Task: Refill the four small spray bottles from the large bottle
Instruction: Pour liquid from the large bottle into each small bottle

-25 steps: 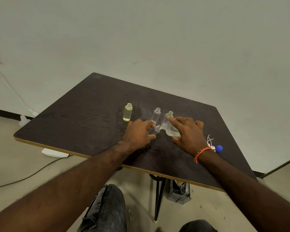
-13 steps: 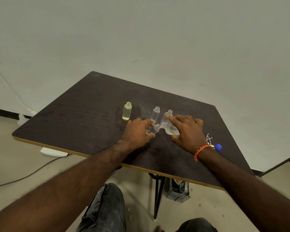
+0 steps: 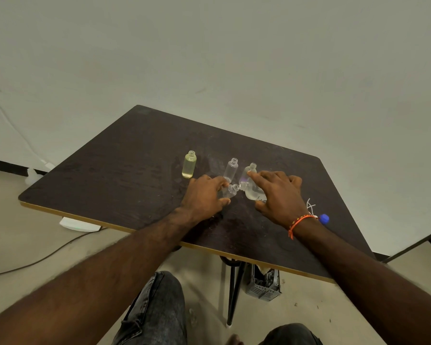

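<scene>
large bottle (image 3: 252,192) tilts in the right hand (image 3: 279,195), fingers curled round it, neck seemingly meeting a small clear bottle (image 3: 230,190) pinched by the left hand (image 3: 204,195) above the surface (image 3: 125,175).

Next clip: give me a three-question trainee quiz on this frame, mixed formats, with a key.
1. True or false: the yellow bottle stands upright, apart from both hands.
2. Which hand holds the tilted small bottle? A) left B) right
3. Fill in: the blue cap lies on the table beside the ___ wrist.

Key: 1 true. 2 A: the left hand grips it while the right hand tips the large bottle towards it. 3 right.
</scene>
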### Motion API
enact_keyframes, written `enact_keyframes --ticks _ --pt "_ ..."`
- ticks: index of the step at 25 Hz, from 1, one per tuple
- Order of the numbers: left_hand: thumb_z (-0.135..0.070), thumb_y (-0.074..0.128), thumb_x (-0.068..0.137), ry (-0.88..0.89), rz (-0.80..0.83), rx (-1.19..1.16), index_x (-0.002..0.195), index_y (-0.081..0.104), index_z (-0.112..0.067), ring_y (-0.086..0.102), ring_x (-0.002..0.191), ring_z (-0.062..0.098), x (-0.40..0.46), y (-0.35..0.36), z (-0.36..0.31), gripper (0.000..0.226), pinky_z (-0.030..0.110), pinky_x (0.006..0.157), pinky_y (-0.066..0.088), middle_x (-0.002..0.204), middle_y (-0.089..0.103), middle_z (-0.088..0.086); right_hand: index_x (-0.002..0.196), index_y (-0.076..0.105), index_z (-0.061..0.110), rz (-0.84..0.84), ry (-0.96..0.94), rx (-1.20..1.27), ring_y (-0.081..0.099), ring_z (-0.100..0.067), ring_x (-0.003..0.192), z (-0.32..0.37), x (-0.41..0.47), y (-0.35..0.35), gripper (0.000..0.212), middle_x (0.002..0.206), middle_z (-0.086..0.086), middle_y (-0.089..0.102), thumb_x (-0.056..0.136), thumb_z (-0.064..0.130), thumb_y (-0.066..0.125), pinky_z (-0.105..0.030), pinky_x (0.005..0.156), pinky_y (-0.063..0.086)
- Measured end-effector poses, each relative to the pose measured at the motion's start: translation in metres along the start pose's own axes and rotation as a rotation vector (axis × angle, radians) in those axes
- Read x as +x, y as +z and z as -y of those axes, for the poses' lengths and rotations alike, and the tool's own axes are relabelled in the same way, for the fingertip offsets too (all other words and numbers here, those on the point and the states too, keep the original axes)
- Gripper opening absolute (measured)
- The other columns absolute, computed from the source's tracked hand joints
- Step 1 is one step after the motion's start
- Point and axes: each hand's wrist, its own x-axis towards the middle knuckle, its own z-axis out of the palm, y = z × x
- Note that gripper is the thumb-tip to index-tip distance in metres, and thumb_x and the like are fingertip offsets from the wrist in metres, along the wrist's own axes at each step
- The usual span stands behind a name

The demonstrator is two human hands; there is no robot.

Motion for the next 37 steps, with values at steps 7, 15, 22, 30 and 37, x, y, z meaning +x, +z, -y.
enact_keyframes --ticks 7,15,22,30,37 --pt "-0.044 0.083 0.082 -0.001 -0.002 -0.018 0.125 0.066 -0.027 0.062 0.11 0.016 -0.001 0.0 0.001 0.049 0.044 0.101 0.047 0.113 0.073 -0.007 0.151 0.034 0.034 0.026 0.01 -0.003 0.044 -0.026 0.131 0.002 0.001 -0.001 0.079 0.146 0.002 0.051 0.082 0.04 0.07 -0.051 0.101 0.029" --pt "-0.046 0.082 0.083 -0.015 0.009 -0.017 0.127 0.064 -0.027 0.062 0.109 0.017 -0.001 0.0 0.004 0.05 0.046 0.102 0.048 0.114 0.072 -0.005 0.151 0.034 0.035 0.033 0.024 0.029 0.046 -0.024 0.129 0.007 0.001 -0.002 0.077 0.145 0.003 0.051 0.082 0.041 0.067 -0.049 0.099 0.028" --pt "-0.048 0.081 0.084 -0.014 0.009 -0.039 0.124 0.063 -0.026 0.064 0.102 0.016 -0.002 -0.004 0.007 0.049 0.046 0.096 0.052 0.11 0.072 -0.004 0.145 0.039 0.033 0.039 0.13 0.243 0.052 -0.024 0.125 0.02 0.003 0.001 0.073 0.144 0.003 0.053 0.079 0.041 0.071 -0.043 0.098 0.026" --pt "-0.046 0.074 0.092 -0.098 0.052 -0.063 0.116 0.054 -0.025 0.057 0.084 0.012 -0.002 -0.004 0.01 0.038 0.043 0.091 0.05 0.089 0.058 -0.013 0.138 0.044 0.021 -0.115 0.37 0.663 0.06 -0.023 0.116 0.014 0.0 0.006 0.075 0.133 -0.003 0.059 0.076 0.04 0.082 -0.043 0.098 0.053" --pt "-0.049 0.071 0.093 -0.202 -0.036 -0.02 0.124 0.058 -0.026 0.059 0.106 0.018 0.0 0.005 -0.001 0.04 0.044 0.099 0.042 0.102 0.064 -0.008 0.138 0.043 0.019 -0.151 0.486 0.828 0.061 -0.024 0.117 -0.001 -0.015 0.016 0.075 0.135 -0.005 0.059 0.077 0.037 0.083 -0.04 0.097 0.054"
